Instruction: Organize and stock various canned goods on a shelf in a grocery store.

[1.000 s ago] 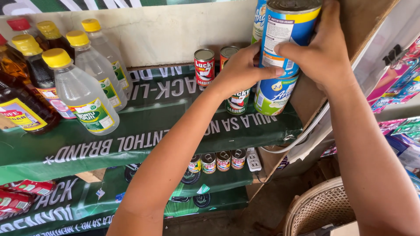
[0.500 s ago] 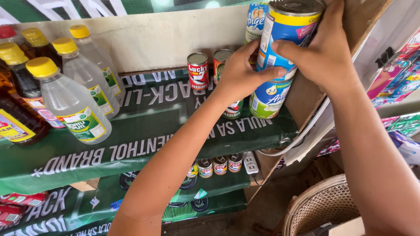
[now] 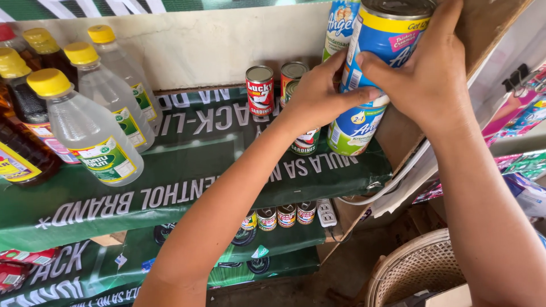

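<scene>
Both hands grip a tall blue and yellow can at the right end of a green-covered shelf. My left hand wraps its left side and my right hand covers its right side and top. The can rests on top of another can with a green and white label. A third can of the same kind stands just behind. Small red sardine cans stand to the left, one partly hidden under my left hand.
Clear bottles with yellow caps and dark sauce bottles fill the shelf's left side. A lower shelf holds small cans and a white power strip. A wicker basket sits at the lower right, beside a wooden side panel.
The view has shifted slightly, so the bottles sit a little lower and further left. Both hands stay on the blue can, which sits on the can below.
</scene>
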